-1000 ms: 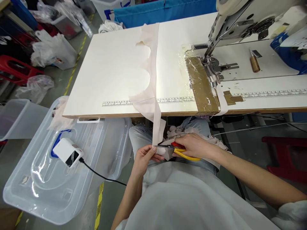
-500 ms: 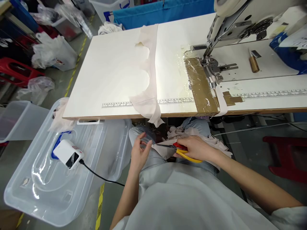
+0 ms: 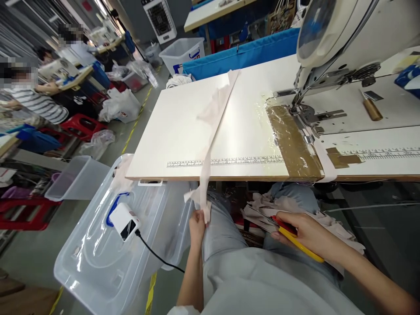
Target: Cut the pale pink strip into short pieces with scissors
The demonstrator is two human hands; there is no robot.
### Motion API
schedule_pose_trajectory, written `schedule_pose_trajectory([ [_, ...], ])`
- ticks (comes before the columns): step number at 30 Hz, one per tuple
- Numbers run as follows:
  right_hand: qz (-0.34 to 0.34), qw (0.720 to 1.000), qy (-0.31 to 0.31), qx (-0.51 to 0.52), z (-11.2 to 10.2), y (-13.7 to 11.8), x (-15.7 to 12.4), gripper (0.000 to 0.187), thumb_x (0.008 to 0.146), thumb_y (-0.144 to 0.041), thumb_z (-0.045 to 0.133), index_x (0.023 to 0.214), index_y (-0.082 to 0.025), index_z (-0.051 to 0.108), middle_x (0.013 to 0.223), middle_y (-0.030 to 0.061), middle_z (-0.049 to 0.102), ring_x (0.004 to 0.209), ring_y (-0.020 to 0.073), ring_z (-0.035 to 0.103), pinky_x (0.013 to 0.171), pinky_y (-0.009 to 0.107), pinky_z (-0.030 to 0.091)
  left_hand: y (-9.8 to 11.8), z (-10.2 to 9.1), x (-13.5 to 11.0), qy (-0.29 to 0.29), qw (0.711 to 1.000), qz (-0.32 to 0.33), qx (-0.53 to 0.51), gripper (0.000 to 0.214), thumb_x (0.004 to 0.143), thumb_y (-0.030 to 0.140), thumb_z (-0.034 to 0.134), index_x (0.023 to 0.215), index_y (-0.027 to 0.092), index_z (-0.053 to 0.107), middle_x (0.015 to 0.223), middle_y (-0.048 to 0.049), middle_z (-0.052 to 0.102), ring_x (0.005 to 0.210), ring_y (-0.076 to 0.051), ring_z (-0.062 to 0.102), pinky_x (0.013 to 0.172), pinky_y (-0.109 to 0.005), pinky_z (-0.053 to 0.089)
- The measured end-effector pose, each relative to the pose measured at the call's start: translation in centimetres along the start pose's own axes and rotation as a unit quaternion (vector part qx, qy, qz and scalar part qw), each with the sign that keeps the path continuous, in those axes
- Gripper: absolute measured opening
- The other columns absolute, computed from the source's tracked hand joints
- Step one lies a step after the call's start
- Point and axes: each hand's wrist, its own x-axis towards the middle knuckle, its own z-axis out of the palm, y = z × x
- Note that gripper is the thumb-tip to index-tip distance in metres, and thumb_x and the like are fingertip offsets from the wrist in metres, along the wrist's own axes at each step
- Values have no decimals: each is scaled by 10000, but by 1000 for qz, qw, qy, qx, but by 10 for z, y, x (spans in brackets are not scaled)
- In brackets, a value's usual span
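Observation:
My left hand (image 3: 197, 224) is below the table's front edge, pinched on the lower end of a long cream fabric strip (image 3: 215, 118). The strip runs taut from my fingers up over the edge and diagonally across the white sewing table (image 3: 183, 127). My right hand (image 3: 305, 234) rests over my lap, closed on scissors (image 3: 288, 232) with red and yellow handles, their blades pointing left. Under that hand a pile of pale fabric pieces (image 3: 288, 205) lies on my knees.
A sewing machine (image 3: 337, 48) stands at the table's right, with brown tape (image 3: 293, 144) on the bed and a printed ruler (image 3: 226, 162) along the front edge. A clear plastic bin (image 3: 98, 253) with a small white device (image 3: 124, 221) on its lid sits at my left. People work far left.
My left hand let go of the cut end, then took the strip's lower end and pulled it straight across the table. The scissors moved right, away from the strip. The view tilted up.

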Motion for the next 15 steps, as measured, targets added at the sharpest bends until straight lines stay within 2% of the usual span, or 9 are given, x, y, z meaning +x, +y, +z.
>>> schedule_pose_trajectory([
  [2,5,1000,-12,8,2,1,0,494,935,-626,491,690,-207,400,647,12,509,577,169,465,543,262,344,-17,-16,-9,32,999,-13,15,508,755,642,623,951,179,549,481,42,491,406,-154,442,410,-249,367],
  [4,5,1000,-22,12,5,1,3,497,930,-633,489,690,-207,403,650,15,513,582,171,468,541,260,341,-16,-22,-26,15,1000,-11,2,575,749,662,638,1018,159,568,496,38,501,433,-159,472,434,-261,418],
  [6,1,1000,-27,15,8,-2,8,496,918,-639,489,688,-208,402,643,16,505,581,172,463,535,258,327,3,-17,-46,-83,995,5,-58,589,807,666,607,1077,142,609,621,-23,595,563,-184,577,534,-293,510],
  [8,3,999,-32,21,9,-5,11,488,911,-644,483,701,-208,415,652,17,507,589,172,458,545,259,327,34,-6,-65,-216,967,31,-128,549,878,611,589,1192,162,618,883,-100,686,791,-221,657,646,-311,554],
  [9,5,999,-36,25,8,-7,13,487,907,-649,480,711,-207,425,661,17,510,594,171,454,555,260,330,50,0,-72,-260,955,48,-136,518,889,576,606,1226,183,613,980,-113,692,866,-227,659,662,-301,553],
  [10,9,999,-43,28,7,-8,13,488,904,-656,479,723,-205,433,671,17,513,600,169,450,565,261,331,66,5,-77,-278,951,69,-120,464,890,543,630,1197,196,633,993,-105,690,873,-218,649,649,-280,540],
  [11,12,998,-51,29,5,-10,13,495,900,-666,479,731,-203,436,675,14,509,604,167,443,571,260,327,80,10,-81,-269,954,100,-83,379,892,514,642,1095,196,674,930,-85,680,815,-192,628,625,-255,512],
  [13,19,997,-71,28,-1,-12,11,522,893,-693,478,726,-202,415,666,6,482,608,162,423,571,255,308,99,16,-83,-204,961,187,2,276,887,459,662,867,187,705,821,-50,617,692,-134,541,595,-227,452],
  [15,27,995,-89,25,-7,-14,9,545,890,-711,476,715,-203,383,661,1,456,616,159,407,568,252,288,107,20,-81,-147,954,256,49,288,883,433,667,752,178,695,864,-50,583,649,-102,480,588,-221,422],
])
